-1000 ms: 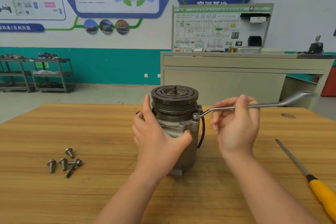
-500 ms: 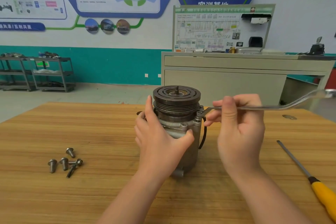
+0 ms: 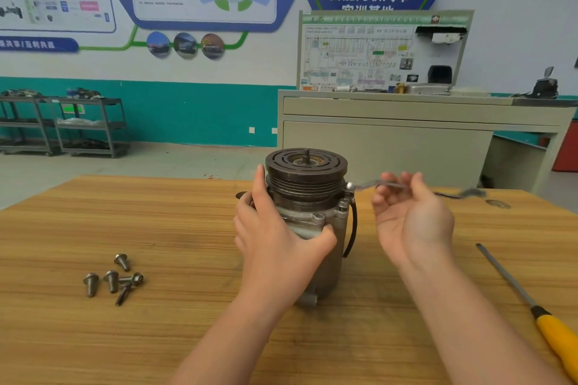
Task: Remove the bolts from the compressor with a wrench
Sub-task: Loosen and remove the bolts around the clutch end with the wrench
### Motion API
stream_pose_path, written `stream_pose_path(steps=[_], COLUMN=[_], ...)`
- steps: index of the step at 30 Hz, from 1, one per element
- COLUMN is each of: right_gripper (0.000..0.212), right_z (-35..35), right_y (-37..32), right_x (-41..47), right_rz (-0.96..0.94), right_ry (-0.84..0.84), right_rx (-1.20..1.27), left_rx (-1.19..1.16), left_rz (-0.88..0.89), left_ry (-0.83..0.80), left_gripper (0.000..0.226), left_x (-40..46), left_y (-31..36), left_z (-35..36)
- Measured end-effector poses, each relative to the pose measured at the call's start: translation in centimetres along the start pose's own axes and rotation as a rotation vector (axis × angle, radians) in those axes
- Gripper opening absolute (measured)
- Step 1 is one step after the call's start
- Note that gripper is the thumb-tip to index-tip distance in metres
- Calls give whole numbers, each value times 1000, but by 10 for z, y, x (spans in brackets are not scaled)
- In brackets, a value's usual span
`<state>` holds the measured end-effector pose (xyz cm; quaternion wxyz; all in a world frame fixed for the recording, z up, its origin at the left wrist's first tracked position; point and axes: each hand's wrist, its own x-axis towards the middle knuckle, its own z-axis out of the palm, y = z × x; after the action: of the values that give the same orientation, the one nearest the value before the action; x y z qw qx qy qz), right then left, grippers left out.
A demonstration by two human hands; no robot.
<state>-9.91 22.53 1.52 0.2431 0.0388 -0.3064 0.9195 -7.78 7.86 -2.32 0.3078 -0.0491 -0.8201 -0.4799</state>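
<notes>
The wooden counter (image 3: 156,228) fills the lower part of the view. Near its middle the compressor (image 3: 308,219) stands upright, its dark grooved pulley (image 3: 306,173) on top with a short threaded shaft rising from the centre.

The left hand (image 3: 275,237) grasps the compressor body from the left: its fingers (image 3: 259,184) reach up along the side of the pulley, and the thumb presses across the front of the pale metal housing just below the flange. A black cable (image 3: 353,228) loops down the compressor's right side.

The right hand (image 3: 409,216) is just to the right of the compressor, palm turned up and towards the camera. Its fingers (image 3: 406,180) are loosely curled, mostly spread, and only their tips meet the wrench (image 3: 416,189); whether they pinch the shaft or merely touch it cannot be told through the blur. The wrench lies nearly level, its ring end sitting on a bolt (image 3: 349,187) at the upper right edge of the housing, its far end smeared out beyond the hand.

At the right edge of the counter a screwdriver (image 3: 531,306) with a yellow handle lies slantwise, well apart from the hands.

On the left, five loose bolts (image 3: 114,278) lie in a small cluster, well away from the compressor.
</notes>
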Motion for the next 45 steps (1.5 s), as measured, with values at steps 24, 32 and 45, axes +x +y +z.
stream_pose_path(steps=[24,32,45], right_gripper=[21,16,26], right_z=[0,1,-3], right_y=[2,-8,21], right_x=[-7,-11,-42], right_rz=[-107,-556,-1186], right_ry=[-76,-181,-439], right_rx=[-168,-502,-921], left_rx=[10,7,3], left_rz=[-5,-30,22], left_ry=[0,-9,-3], left_gripper=[119,117,120], left_x=[0,0,-1], left_y=[0,3,1], left_z=[0,-1,-2])
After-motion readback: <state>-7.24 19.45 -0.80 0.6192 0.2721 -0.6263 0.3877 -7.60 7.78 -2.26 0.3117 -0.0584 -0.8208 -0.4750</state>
